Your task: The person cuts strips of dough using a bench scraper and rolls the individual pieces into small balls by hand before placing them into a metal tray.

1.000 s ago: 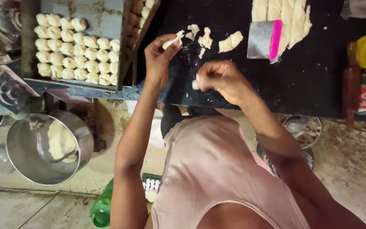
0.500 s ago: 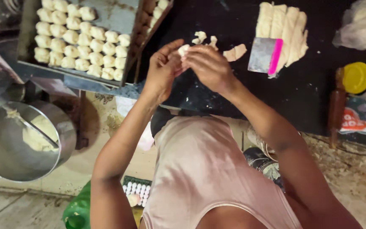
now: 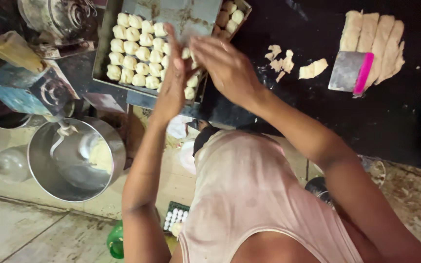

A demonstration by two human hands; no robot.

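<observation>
Both hands, left hand (image 3: 171, 85) and right hand (image 3: 225, 68), pressed palm-to-palm over tray (image 3: 181, 14), contents hidden, cannot tell; dough balls (image 3: 132, 48) at 9 o'clock, left nearer.

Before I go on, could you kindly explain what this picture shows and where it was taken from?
It comes from one camera worn on a person's head, looking down. The left hand and right hand are raised together over a metal tray filled with rows of small dough balls; whether dough sits between the palms is hidden. On the dark table lie dough strips, small scraps and a metal scraper with a pink handle. A steel bowl stands lower left.
</observation>
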